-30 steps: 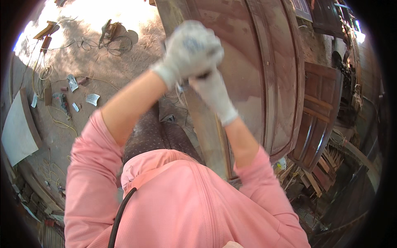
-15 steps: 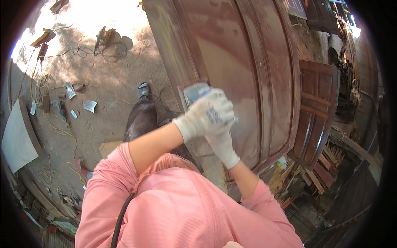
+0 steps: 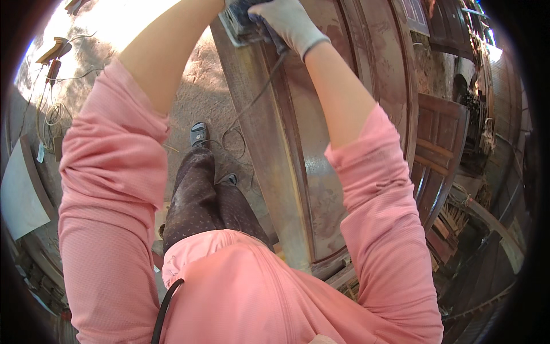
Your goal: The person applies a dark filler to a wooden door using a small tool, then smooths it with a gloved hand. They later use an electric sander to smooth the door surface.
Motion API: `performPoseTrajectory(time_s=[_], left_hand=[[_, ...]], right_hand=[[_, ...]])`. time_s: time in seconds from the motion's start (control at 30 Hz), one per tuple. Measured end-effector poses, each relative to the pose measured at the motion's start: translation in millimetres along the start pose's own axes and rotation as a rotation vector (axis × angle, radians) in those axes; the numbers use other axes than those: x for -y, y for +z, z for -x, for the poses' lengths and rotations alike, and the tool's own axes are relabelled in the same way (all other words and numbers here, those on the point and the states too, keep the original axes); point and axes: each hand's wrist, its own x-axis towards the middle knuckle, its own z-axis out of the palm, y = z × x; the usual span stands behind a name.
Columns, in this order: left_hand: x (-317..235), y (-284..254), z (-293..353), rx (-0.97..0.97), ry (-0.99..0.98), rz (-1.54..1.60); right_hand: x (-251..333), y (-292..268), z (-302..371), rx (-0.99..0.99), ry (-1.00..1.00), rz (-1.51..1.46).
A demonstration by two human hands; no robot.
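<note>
At the far end of a brown panelled wooden door (image 3: 318, 189), both my gloved hands are on a handheld electric sander (image 3: 243, 28). Its flat pad lies on the door's left border, by the edge. My right hand (image 3: 289, 24), in a white glove with a bluish palm, closes round the near part of the sander. Only a sliver of my left hand (image 3: 229, 3) shows at the picture's top edge, against the sander's far left side; its fingers are mostly out of sight. A dark power cord (image 3: 258, 98) trails from the sander over the door's left edge.
More cord loops lie on the dirt floor beside my sandalled foot (image 3: 199, 133). A curved white panel (image 3: 23, 192) leans at the left. To the right stand another brown door (image 3: 438, 149) and a heap of wood scraps (image 3: 444, 235). Bright sunlight falls on the far-left floor.
Both hands and the sander have moved away from my body, up to the far part of the door. My arms went from bent to stretched out, and the cord now shows across the door.
</note>
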Motion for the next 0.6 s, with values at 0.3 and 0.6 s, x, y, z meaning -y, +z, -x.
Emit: performPoseTrajectory(time_s=[0.3,0.6], left_hand=[[-122,-29,88,0.031,-0.021,0.119],[-374,-93,247,0.427,0.176,0.6]], right_hand=[[-62,31,130,-0.174,0.091,0.103],[-143,59,514,0.114,0.159,0.744]])
